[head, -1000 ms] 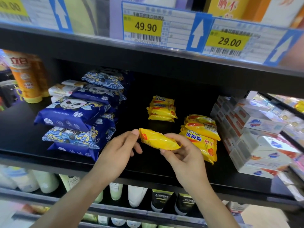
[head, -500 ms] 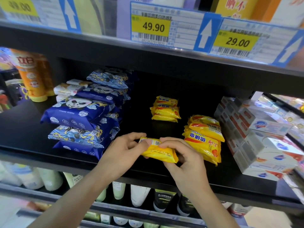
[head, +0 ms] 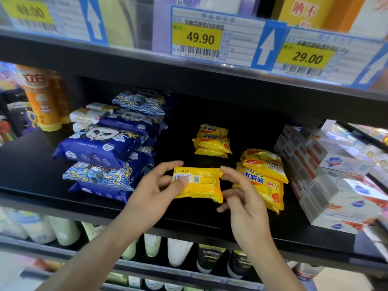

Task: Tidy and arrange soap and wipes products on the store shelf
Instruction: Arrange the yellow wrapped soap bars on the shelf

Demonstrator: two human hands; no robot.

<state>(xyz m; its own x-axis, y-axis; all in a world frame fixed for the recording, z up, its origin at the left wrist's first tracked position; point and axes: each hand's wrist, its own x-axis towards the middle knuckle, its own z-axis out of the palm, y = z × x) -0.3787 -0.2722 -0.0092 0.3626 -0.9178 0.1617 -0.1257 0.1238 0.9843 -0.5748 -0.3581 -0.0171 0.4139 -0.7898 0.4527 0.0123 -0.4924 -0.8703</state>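
Both hands hold one yellow soap pack (head: 201, 186) above the front of the black shelf (head: 189, 219), its barcode side facing me. My left hand (head: 155, 192) grips its left end with the thumb on the barcode. My right hand (head: 241, 198) pinches its right end. A stack of the same yellow soap packs (head: 264, 177) lies just right of it, and a smaller stack (head: 212, 141) sits further back. Blue panda wipes packs (head: 109, 148) are piled at the left.
White boxed soaps (head: 336, 181) are stacked at the right end. Small white soap bars (head: 88, 116) and an orange bottle (head: 39, 97) stand at the back left. The upper shelf edge with price tags (head: 197, 38) overhangs closely. Bottles (head: 178, 250) fill the shelf below.
The yellow pack has been turned over in both hands from edge-on to flat, so its barcode side now faces me. The view has shifted slightly.
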